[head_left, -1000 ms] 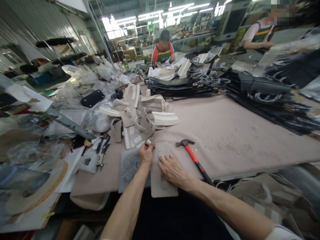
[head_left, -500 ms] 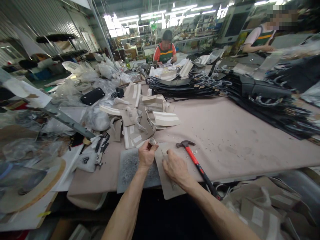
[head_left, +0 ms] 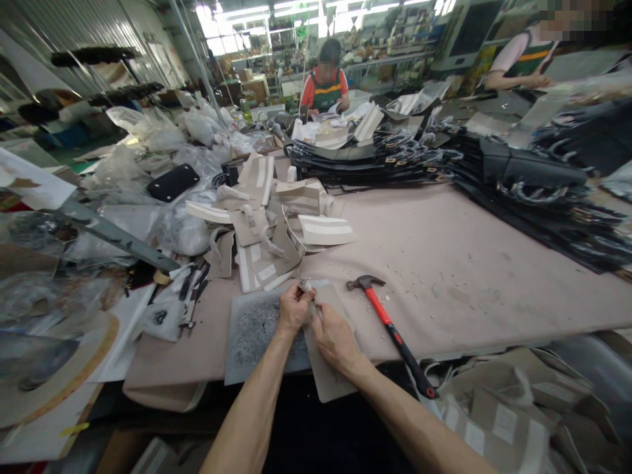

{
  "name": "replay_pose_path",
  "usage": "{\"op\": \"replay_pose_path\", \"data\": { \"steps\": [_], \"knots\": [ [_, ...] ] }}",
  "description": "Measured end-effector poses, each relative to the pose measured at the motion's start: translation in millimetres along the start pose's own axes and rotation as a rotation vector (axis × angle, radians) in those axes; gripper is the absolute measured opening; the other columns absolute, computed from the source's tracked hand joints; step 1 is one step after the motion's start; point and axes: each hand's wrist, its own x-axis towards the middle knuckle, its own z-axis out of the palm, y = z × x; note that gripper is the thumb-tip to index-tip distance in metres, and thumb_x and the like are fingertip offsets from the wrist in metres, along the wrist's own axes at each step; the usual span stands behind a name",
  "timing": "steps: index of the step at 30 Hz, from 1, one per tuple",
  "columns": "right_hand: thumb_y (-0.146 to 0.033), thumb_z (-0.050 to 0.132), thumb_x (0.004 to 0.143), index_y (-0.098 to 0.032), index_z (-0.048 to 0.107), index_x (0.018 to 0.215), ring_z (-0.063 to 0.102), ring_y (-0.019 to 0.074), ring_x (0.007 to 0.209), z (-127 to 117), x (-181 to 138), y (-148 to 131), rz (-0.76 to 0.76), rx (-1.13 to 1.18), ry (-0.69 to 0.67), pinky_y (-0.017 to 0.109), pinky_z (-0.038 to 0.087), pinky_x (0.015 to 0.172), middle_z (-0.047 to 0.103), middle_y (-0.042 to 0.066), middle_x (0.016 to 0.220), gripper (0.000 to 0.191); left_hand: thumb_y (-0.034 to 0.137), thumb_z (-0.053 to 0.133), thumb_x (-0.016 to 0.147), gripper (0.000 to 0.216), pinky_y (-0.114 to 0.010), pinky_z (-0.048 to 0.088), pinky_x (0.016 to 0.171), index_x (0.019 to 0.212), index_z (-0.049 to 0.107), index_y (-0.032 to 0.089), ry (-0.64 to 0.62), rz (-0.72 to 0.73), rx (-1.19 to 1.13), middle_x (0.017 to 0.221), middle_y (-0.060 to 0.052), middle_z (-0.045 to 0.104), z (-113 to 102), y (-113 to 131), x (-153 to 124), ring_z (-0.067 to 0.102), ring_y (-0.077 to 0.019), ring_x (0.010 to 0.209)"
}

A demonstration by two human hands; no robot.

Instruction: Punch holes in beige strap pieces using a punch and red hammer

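- Head view, left hand (head_left: 295, 309): ours, thumb and fingertips closed on a small pale piece (head_left: 305, 286); we judge the pinch fine for exact placing. What the piece is, we cannot make out.
- Right hand (head_left: 336, 337): ours, just beside the left, fingers partly curled over the panel (head_left: 326, 380); whether they pinch or merely press, we cannot tell, as the hand hides the contact. Probably they steady it.
- Panel: grey-beige, under and between our hands, near end passing the table edge towards us, which seems to bring its far end up to our fingertips.
- Slab (head_left: 254, 329): dark-speckled, flat, left of and partly beneath our left hand; by its marks, we take it for a working surface.
- Hammer (head_left: 392, 329): right of our right hand, untouched, head away, handle towards us, presumably for easy taking up.
- Pile (head_left: 266, 247): similar panels, some with plastic-wrapped loops, loosely heaped just beyond our left hand, seemingly within reach.
- Tools (head_left: 191, 296): well left of our left hand, beside a clear bag (head_left: 161, 320); apparently set aside.
- Bags (head_left: 375, 164): black, stacked flat well beyond both hands, perhaps to leave working room.
- Co-worker (head_left: 324, 89): beyond the bags, in a green apron, apart from our hands.
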Motion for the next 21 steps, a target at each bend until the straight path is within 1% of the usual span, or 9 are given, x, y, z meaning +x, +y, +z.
{"op": "replay_pose_path", "data": {
  "steps": [3,5,8,11,13,15,16,19,21],
  "knots": [
    [-0.034,0.045,0.095,-0.011,0.055,0.128,0.064,0.0252,0.108,2.0,-4.2,10.7,0.041,0.188,0.028,0.034,0.047,0.091,0.067,0.017,0.118,0.042,0.035,0.074,0.072,0.023,-0.025,0.053,0.069,0.084,0.066,0.016,-0.001,-0.019,-0.013,0.081,-0.004,0.073,-0.6,-3.5,-2.6,0.067,-0.0165,0.074],
    [-0.04,0.045,0.094,-0.013,0.058,0.126,0.066,0.0233,0.097,3.5,-6.6,16.1,0.114,0.289,0.041,0.033,0.049,0.084,0.07,0.013,0.108,0.044,0.036,0.074,0.073,0.024,-0.024,0.052,0.066,0.084,0.066,0.016,-0.005,-0.03,-0.021,0.08,-0.004,0.073,0.5,-2.0,-2.2,0.066,-0.0161,0.072],
    [-0.045,0.047,0.091,-0.014,0.065,0.114,0.064,0.021,0.076,6.7,-4.5,16.2,0.196,0.353,0.084,0.031,0.048,0.07,0.07,0.007,0.086,0.042,0.035,0.073,0.073,0.022,-0.023,0.051,0.064,0.082,0.065,0.017,-0.042,-0.038,0.006,0.076,-0.002,0.071,2.3,4.2,1.2,0.064,-0.015,0.069],
    [-0.045,0.05,0.088,-0.014,0.067,0.109,0.061,0.0201,0.071,10.2,2.1,11.3,0.176,0.375,0.126,0.03,0.046,0.067,0.068,0.006,0.081,0.041,0.031,0.072,0.073,0.016,-0.022,0.049,0.063,0.078,0.065,0.017,-0.111,-0.026,0.09,0.071,0.0,0.067,2.5,9.1,3.5,0.062,-0.0137,0.066],
    [-0.045,0.048,0.088,-0.014,0.068,0.109,0.061,0.0199,0.071,11.5,4.4,10.0,0.159,0.386,0.139,0.03,0.046,0.067,0.069,0.006,0.081,0.042,0.031,0.072,0.074,0.016,-0.023,0.05,0.065,0.078,0.065,0.017,-0.099,-0.02,0.1,0.073,0.0,0.068,1.9,8.8,2.5,0.063,-0.014,0.068],
    [-0.046,0.046,0.089,-0.015,0.067,0.111,0.062,0.0208,0.073,10.8,2.8,11.5,0.158,0.372,0.126,0.032,0.048,0.07,0.07,0.007,0.084,0.043,0.033,0.071,0.074,0.018,-0.024,0.051,0.068,0.083,0.066,0.017,-0.058,-0.028,0.078,0.078,-0.001,0.071,1.1,5.9,-0.2,0.065,-0.0153,0.072],
    [-0.045,0.045,0.09,-0.014,0.066,0.114,0.064,0.0218,0.078,9.6,0.5,12.8,0.154,0.353,0.11,0.033,0.049,0.074,0.071,0.008,0.089,0.045,0.034,0.071,0.075,0.02,-0.025,0.052,0.07,0.085,0.066,0.017,-0.047,-0.037,0.07,0.081,-0.002,0.072,0.8,3.9,-1.7,0.066,-0.016,0.074],
    [-0.045,0.045,0.092,-0.013,0.063,0.124,0.064,0.0252,0.104,2.7,-9.8,16.6,0.084,0.291,0.036,0.036,0.047,0.093,0.07,0.013,0.114,0.048,0.034,0.071,0.075,0.022,-0.026,0.053,0.071,0.089,0.067,0.017,-0.05,-0.046,0.071,0.085,-0.004,0.074,0.5,-1.2,-5.0,0.067,-0.0175,0.077],
    [-0.045,0.043,0.094,-0.013,0.059,0.129,0.062,0.0242,0.109,-4.5,-16.1,19.6,0.036,0.281,0.003,0.036,0.046,0.097,0.067,0.013,0.12,0.05,0.034,0.071,0.076,0.021,-0.026,0.052,0.07,0.088,0.068,0.017,-0.054,-0.04,0.075,0.084,-0.004,0.073,0.7,-3.0,-5.6,0.067,-0.0173,0.075]
  ]
}}
